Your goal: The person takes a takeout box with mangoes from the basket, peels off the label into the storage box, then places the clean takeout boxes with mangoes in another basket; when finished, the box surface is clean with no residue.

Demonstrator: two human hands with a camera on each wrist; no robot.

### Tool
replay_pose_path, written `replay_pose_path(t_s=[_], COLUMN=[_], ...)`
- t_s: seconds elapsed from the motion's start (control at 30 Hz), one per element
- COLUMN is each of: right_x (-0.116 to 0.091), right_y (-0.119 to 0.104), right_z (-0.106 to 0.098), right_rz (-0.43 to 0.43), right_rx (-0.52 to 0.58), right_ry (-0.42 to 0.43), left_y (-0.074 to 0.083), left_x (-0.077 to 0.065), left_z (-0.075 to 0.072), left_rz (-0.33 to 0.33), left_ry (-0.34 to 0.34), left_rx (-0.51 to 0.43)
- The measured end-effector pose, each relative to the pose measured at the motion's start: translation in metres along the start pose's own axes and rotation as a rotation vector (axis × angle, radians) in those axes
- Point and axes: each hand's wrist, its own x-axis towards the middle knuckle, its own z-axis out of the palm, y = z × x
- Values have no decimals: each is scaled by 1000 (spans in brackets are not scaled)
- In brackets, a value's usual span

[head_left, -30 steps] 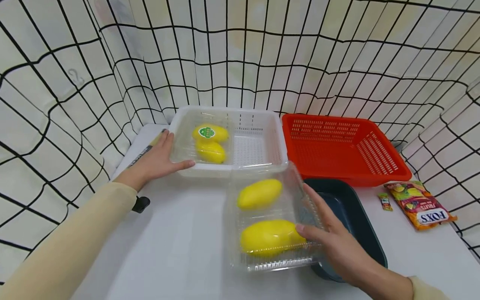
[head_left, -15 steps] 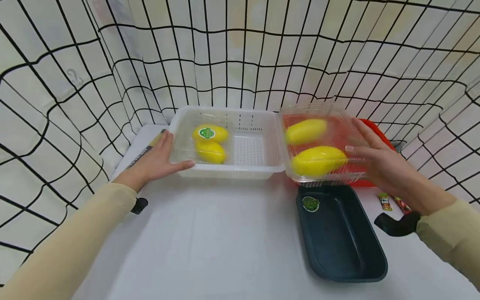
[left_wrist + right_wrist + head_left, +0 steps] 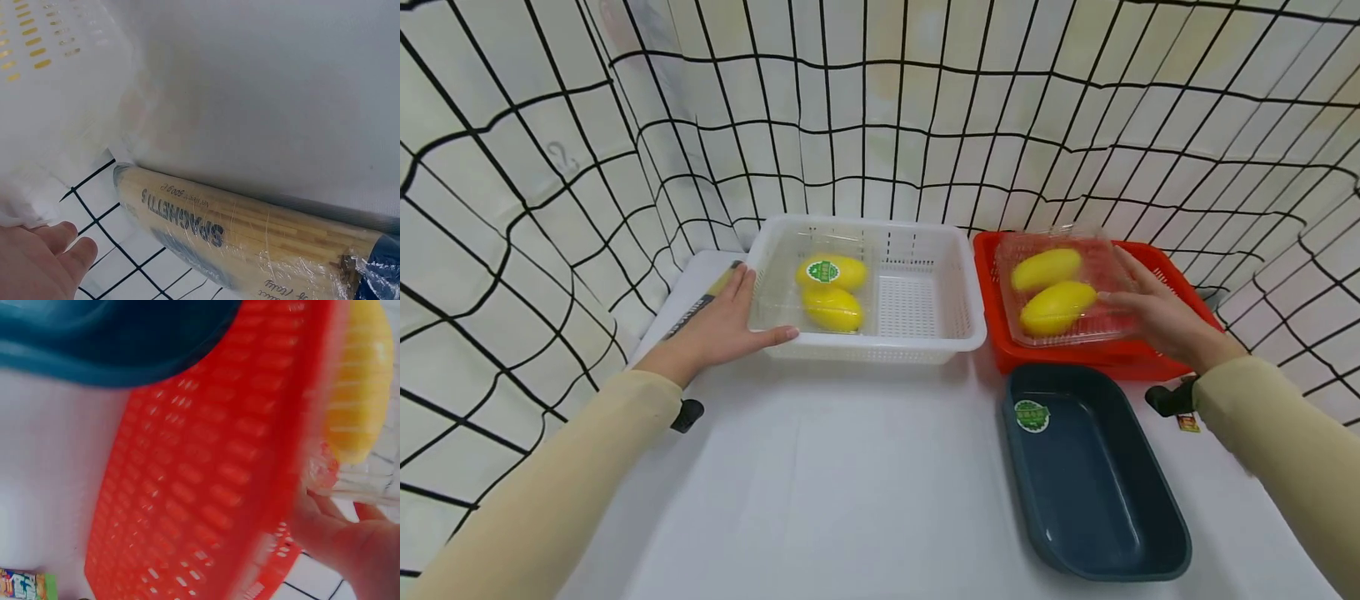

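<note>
My left hand point(image 3: 722, 325) rests on the left front corner of the white basket point(image 3: 880, 343), its fingers straight along the side and the thumb on the front rim. Inside that basket, at the left, sits a clear plastic box point(image 3: 775, 287) with two yellow mango-like fruits point(image 3: 832, 310), one bearing a green sticker. My right hand point(image 3: 1157, 308) pinches the right side of a second clear plastic box point(image 3: 1105, 321), which holds two similar yellow fruits point(image 3: 1058, 308). This box is over or inside the red basket point(image 3: 1183, 292); whether it touches the bottom I cannot tell.
A dark teal tray point(image 3: 1097, 475) with a green sticker lies in front of the red basket. A spaghetti packet point(image 3: 231, 231) lies left of the white basket. A small sweet point(image 3: 1187, 422) is by my right sleeve. Black wire mesh point(image 3: 880, 129) surrounds the table.
My right hand has carried its clear box from above the table, up and to the right, over to the red basket, uncovering the teal tray. My left hand has stayed on the white basket.
</note>
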Motion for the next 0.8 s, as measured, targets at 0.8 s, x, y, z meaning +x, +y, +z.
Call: replay_pose_path(t_s=[0.8], right_x=[20], right_y=[26], right_z=[-6], right_rz=[208], right_rx=[-371], right_ry=[-127], left_y=[7], left_x=[-5], left_z=[-2], left_rz=[-6], left_ry=[6], left_rx=[-12])
